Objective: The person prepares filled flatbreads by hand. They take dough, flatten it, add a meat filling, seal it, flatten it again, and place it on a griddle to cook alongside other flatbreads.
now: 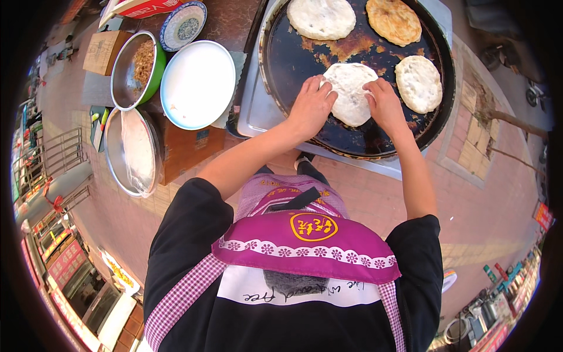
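Note:
A round of pale, uncooked flatbread dough (351, 97) lies on or just above a wide black griddle pan (299, 66). My left hand (313, 108) has its fingers curled over the dough's left edge. At the opposite edge, my right hand (386, 103) grips the dough with bent fingers. Whether any fingertips reach underneath is hidden. Around it on the pan are a pale flatbread (322, 18) at the far left, a browned one (394, 21) at the far right, and a lightly cooked one (418, 84) beside my right hand.
Left of the pan stand a white tray with a blue rim (198, 86), a green bowl of brownish filling (143, 61), and a patterned plate (184, 26). Plastic film partly covers dough in a metal basin (138, 154). The pan's raised rim (447, 88) curves near my right forearm.

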`<state>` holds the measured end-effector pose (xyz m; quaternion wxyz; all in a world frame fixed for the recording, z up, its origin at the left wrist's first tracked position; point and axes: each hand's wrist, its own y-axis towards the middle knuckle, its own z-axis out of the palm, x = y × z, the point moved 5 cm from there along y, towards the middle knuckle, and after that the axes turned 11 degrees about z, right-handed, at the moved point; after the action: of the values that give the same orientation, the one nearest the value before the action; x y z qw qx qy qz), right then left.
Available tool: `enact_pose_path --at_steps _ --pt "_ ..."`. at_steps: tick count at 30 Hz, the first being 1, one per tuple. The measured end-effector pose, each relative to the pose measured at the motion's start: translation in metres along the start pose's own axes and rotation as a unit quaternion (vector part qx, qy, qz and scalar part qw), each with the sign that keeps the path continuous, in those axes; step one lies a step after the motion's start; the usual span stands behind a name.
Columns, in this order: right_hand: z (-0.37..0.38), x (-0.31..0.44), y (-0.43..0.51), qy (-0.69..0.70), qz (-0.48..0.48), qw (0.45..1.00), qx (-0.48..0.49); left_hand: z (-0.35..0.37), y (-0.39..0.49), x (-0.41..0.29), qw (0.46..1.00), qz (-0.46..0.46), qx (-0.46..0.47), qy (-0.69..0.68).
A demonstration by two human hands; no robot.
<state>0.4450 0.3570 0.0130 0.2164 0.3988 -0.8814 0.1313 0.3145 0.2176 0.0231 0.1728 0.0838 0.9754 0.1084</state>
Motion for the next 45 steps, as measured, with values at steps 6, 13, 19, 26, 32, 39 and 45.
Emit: enact_pose_path --at_steps 6,13,19,26,32,39,45 --pt "0.014 0.012 -0.033 -0.046 0.007 0.999 0.012 0.029 -0.022 -0.002 0.993 0.045 0.085 0.067" --pt "0.023 0.022 -0.011 0.008 0.040 0.999 0.013 0.028 -0.032 -0.002 0.994 0.041 0.092 0.039" --pt "0.028 0.010 -0.010 -0.017 0.127 0.992 0.020 0.023 -0.038 0.012 0.992 -0.013 0.077 0.099" --pt "0.032 0.024 -0.002 0.015 -0.050 0.999 0.006 0.031 -0.041 -0.005 0.992 0.058 0.098 0.060" --pt "0.025 -0.003 0.009 -0.023 0.074 0.996 -0.051 0.030 -0.034 0.010 0.993 0.050 0.078 0.073" --pt "0.013 0.013 0.009 -0.027 -0.015 0.997 -0.064 0.026 -0.028 0.010 0.986 0.066 0.130 0.084" --pt "0.024 0.042 -0.051 0.008 -0.143 0.987 0.074 0.028 -0.030 0.006 0.972 0.111 0.202 0.042"
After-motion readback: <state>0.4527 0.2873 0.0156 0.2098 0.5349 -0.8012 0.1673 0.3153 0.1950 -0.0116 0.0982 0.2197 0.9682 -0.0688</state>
